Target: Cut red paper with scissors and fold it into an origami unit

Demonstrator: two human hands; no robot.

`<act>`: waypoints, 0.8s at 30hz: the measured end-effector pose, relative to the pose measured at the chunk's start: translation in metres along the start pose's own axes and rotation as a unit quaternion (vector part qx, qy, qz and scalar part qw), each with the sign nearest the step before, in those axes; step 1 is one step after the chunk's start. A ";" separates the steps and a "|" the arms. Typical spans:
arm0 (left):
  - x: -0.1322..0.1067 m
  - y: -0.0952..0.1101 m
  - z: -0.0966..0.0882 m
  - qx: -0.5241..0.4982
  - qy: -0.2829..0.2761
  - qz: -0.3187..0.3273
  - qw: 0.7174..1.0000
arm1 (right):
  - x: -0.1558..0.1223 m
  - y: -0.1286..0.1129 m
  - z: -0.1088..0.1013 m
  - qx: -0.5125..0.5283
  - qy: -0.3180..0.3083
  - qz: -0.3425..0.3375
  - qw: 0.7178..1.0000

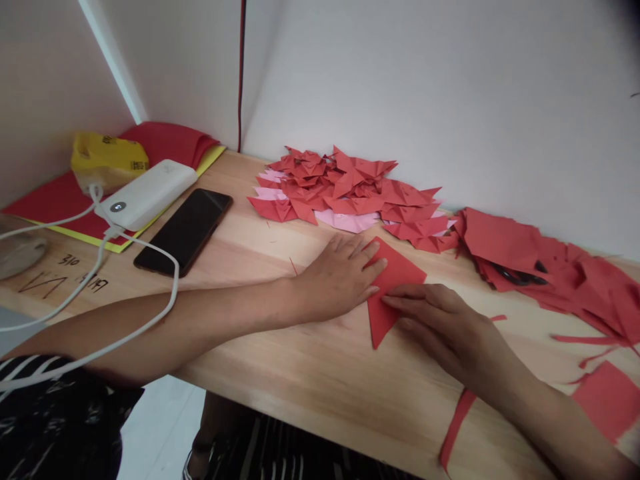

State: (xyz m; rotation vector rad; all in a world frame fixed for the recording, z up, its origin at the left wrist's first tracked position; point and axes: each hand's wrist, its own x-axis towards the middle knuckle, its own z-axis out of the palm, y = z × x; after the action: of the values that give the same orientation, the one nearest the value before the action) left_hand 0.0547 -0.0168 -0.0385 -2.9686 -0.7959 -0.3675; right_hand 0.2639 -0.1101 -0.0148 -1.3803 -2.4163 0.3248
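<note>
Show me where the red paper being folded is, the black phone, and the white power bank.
red paper (pixel 400 270), head view, on its bare upper right part.
black phone (pixel 185 230), head view, middle of the screen.
white power bank (pixel 147 193), head view, middle of its top face.

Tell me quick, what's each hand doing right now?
Left hand: open, flat, pressing on the folded red paper.
Right hand: open, fingertips pressing the same paper's lower edge; holding nothing.
</note>
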 end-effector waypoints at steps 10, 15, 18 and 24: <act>0.000 0.000 0.001 0.004 0.005 0.000 1.000 | 0.002 -0.003 -0.001 0.002 0.013 0.001 1.000; 0.000 0.001 -0.001 0.000 0.000 -0.003 1.000 | 0.002 -0.002 -0.001 0.003 0.010 0.006 1.000; 0.000 0.001 -0.001 -0.002 -0.002 -0.004 1.000 | 0.001 -0.001 0.000 -0.002 0.008 0.003 1.000; -0.001 0.000 -0.001 -0.002 0.006 0.002 1.000 | -0.001 -0.002 0.001 -0.013 0.015 -0.003 1.000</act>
State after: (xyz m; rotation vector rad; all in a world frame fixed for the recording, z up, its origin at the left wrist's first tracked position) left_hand 0.0540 -0.0175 -0.0381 -2.9683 -0.7874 -0.3854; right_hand 0.2626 -0.1115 -0.0152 -1.3776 -2.4081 0.2685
